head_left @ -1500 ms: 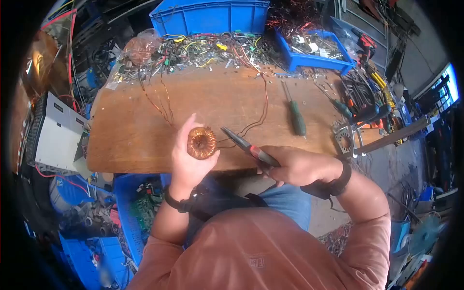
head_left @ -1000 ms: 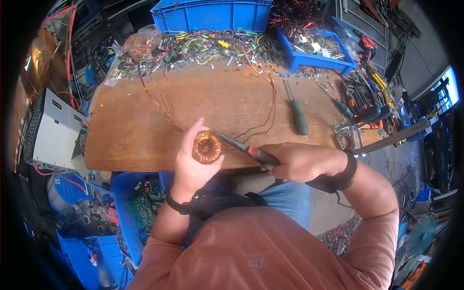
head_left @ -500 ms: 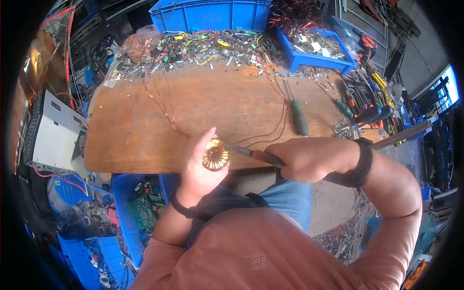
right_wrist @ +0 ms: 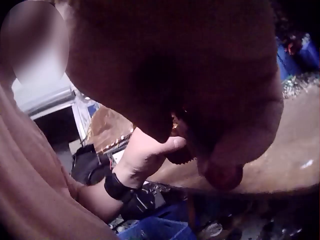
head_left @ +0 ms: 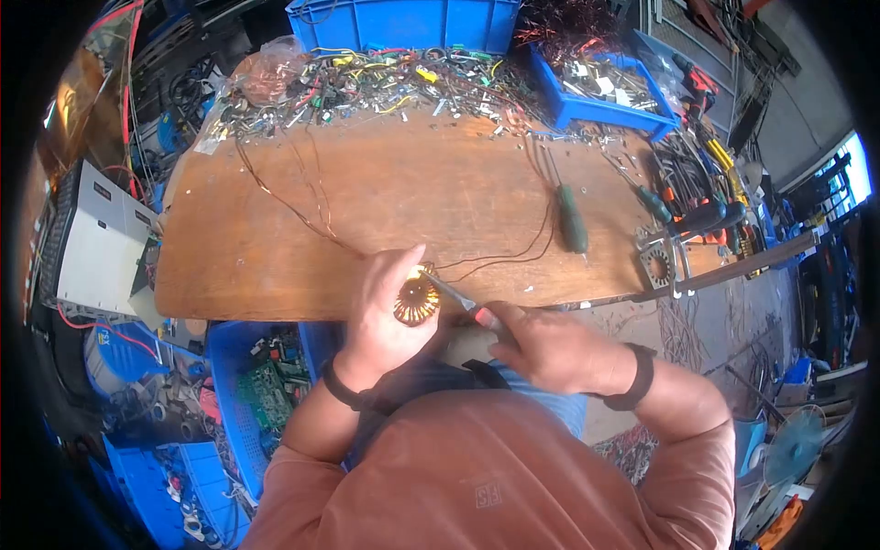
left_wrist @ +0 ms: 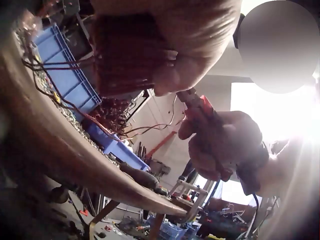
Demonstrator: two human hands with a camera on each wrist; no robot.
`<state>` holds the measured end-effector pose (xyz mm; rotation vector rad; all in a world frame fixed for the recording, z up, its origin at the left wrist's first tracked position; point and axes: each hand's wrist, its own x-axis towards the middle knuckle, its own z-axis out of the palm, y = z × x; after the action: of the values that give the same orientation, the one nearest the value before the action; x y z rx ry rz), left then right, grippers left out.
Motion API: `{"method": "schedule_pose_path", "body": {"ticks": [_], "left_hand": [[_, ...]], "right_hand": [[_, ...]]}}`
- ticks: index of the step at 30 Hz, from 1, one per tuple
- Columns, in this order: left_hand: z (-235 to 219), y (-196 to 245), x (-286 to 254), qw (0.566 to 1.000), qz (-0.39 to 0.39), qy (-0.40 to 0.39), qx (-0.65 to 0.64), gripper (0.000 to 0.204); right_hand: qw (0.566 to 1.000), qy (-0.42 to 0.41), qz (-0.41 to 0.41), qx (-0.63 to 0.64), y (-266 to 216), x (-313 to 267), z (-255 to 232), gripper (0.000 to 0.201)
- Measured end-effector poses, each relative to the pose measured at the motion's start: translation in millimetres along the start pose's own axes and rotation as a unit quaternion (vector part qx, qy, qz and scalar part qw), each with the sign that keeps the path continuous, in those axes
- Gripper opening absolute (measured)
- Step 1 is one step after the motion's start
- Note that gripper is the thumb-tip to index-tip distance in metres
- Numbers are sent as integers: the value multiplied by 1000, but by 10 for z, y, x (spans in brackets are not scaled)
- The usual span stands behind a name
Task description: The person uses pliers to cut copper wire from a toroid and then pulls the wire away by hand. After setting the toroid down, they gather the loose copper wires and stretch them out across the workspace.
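Note:
My left hand (head_left: 376, 316) holds a copper-wound ring coil (head_left: 417, 303) upright between thumb and fingers, just over the table's near edge. Long copper leads (head_left: 302, 218) run from beside it across the wood to the left, and more leads (head_left: 513, 259) loop to the right. Red-and-dark handled pliers (head_left: 466, 301) are gripped in my right hand (head_left: 564, 353), their slim nose right at the coil's upper right rim. In the left wrist view the coil (left_wrist: 122, 60) is dark and partly covered by the hand. The right hand hides most of the pliers in the right wrist view.
The wooden table (head_left: 275, 266) carries a green-handled screwdriver (head_left: 572, 220) at right and a heap of wire scraps (head_left: 394, 87) along the back. Blue bins (head_left: 403, 26) stand behind. More tools (head_left: 706, 215) crowd the right side. A blue crate (head_left: 234, 403) of circuit boards sits below.
The coil and left hand have moved right and slightly down. The pliers' nose has come from apart to the coil's rim. My right arm swung outward, then back in, and the leads shifted.

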<state>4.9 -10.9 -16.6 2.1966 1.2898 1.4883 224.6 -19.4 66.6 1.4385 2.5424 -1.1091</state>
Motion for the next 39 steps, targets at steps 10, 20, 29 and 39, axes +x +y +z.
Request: {"method": "schedule_pose_path", "body": {"ticks": [10,20,29,39], "left_hand": [[-140,45,76,998,-10,-40,-39,75],[-189,77,73,994,-61,-33,-89,66],[-103,101,76,987,-121,-41,-100,64],[118,-22,15,992,-109,-7,-68,62]], "right_hand": [[980,3,-1,199,68,-52,244,40],[809,-120,-38,575,157,-78,295,25],[599,-172,-108,775,423,39,534,38],[799,-185,-12,573,552,121,289,51]]}}
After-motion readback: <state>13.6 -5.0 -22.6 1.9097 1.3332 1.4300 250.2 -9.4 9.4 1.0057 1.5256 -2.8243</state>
